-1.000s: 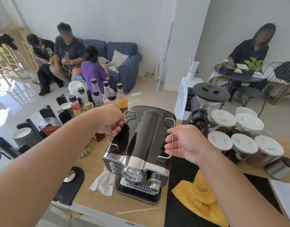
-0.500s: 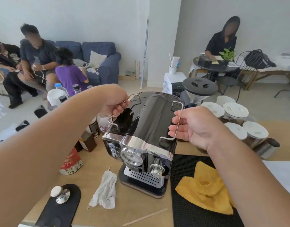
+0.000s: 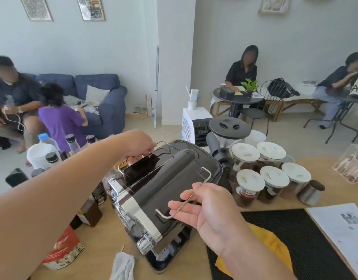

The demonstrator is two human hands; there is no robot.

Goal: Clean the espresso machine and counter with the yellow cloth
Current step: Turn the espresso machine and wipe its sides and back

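The black and chrome espresso machine [image 3: 166, 188] stands on the wooden counter [image 3: 105, 245], turned so its front faces the lower left. My left hand [image 3: 137, 146] is closed around the wire rail on the machine's far top edge. My right hand [image 3: 210, 211] holds the near wire rail loosely, with the rail lying across my extended fingers. The yellow cloth [image 3: 271, 243] lies crumpled on the black rubber mat [image 3: 307, 239] to the right of the machine, partly hidden under my right forearm.
A crumpled white cloth [image 3: 122, 266] and a red bag [image 3: 63, 249] lie at the front left. Bottles [image 3: 73, 144] crowd the left side. A grinder [image 3: 227, 130], white-lidded jars [image 3: 273, 178] and a metal pitcher [image 3: 310, 194] stand behind right. Printed paper [image 3: 344, 229] lies at far right.
The machine has swung round on the counter, its front now turned toward the lower left. My right fingers have loosened on the near rail. The view has shifted up and right.
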